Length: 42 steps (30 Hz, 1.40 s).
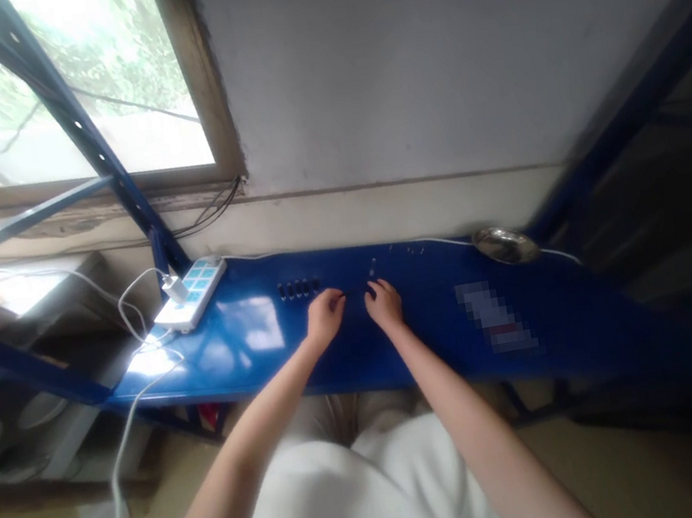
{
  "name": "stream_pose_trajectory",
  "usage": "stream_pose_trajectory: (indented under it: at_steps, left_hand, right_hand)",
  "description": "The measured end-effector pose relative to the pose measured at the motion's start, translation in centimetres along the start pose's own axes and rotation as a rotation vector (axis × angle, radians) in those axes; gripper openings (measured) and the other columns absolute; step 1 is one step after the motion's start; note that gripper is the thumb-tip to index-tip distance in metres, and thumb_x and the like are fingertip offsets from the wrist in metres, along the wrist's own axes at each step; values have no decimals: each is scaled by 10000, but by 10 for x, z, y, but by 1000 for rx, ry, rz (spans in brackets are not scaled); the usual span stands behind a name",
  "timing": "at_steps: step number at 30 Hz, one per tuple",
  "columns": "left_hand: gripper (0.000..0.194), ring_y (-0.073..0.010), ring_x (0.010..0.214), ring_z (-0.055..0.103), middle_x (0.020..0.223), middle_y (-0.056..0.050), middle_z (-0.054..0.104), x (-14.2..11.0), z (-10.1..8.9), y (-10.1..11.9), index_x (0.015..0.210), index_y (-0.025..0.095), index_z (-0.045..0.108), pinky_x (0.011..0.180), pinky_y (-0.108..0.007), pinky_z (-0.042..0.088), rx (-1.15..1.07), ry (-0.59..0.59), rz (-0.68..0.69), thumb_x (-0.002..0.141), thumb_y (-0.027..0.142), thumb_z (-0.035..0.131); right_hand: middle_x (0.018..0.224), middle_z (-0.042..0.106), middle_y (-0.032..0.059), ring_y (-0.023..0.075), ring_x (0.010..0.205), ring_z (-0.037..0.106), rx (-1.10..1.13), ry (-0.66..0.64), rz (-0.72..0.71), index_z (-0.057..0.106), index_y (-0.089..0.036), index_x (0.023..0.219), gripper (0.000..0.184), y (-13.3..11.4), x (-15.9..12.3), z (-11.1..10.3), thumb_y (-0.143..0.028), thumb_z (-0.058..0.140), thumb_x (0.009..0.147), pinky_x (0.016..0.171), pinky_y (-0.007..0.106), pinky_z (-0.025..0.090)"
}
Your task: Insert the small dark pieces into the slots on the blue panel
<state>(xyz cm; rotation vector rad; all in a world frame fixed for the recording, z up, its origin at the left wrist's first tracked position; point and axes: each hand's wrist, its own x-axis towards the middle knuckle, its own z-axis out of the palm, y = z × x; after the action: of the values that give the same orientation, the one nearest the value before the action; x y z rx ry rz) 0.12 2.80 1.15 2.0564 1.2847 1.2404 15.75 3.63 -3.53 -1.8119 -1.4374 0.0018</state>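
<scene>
The left hand [327, 313] has its thumb and fingertips brought together, and a thin dark bit [346, 293] comes out from this pinch, toward the other hand. It is very small and blurred, so I cannot tell its exact shape. The right hand [384, 301] is just beside, with fingers bent and only a little apart; whether it holds something, I cannot tell. Both are above the blue table [426, 343].

Just beyond the left hand, dark pieces [298, 289] are standing or lying in a neat row, which I cannot tell. They are short and narrow, nearly black, with a pale spot at the lower end, and small gaps keep them apart. Beyond the right hand are tiny clear bits [372, 271]. Farther right, near the wall [380, 67], there is a shiny silver dish [506, 246]. On the far left lies a white power strip [197, 291].
</scene>
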Motion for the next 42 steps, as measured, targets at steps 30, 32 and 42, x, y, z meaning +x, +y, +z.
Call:
stream_pose_trajectory:
  at_steps: [30,32,42]
  left_hand:
    - [121,-137,758,587,847,-53,619,-25,-8,-11,896,165,544,725,-267,474,-198,297,-204,817,234,485]
    - [126,-135,768,586,860,-54,614,-26,-8,-11,909,167,535,734,-267,471,-199,311,-201,824,237,474]
    - [126,-138,809,586,876,-52,610,-26,-6,-13,924,176,526,749,-262,469,-145,307,-175,838,227,450]
  right_hand:
    - [968,616,112,196,954,556,162,99,-328,649,-160,914,262,-27,-11,-14,-241,412,834,841,344,430]
    - [979,624,99,186,947,562,112,44,-428,656,-172,925,262,-32,-16,-16,-221,412,842,846,338,425]
    - [929,616,83,158,838,576,81,-74,-573,659,-192,918,281,-40,-23,-15,-209,383,869,790,285,464]
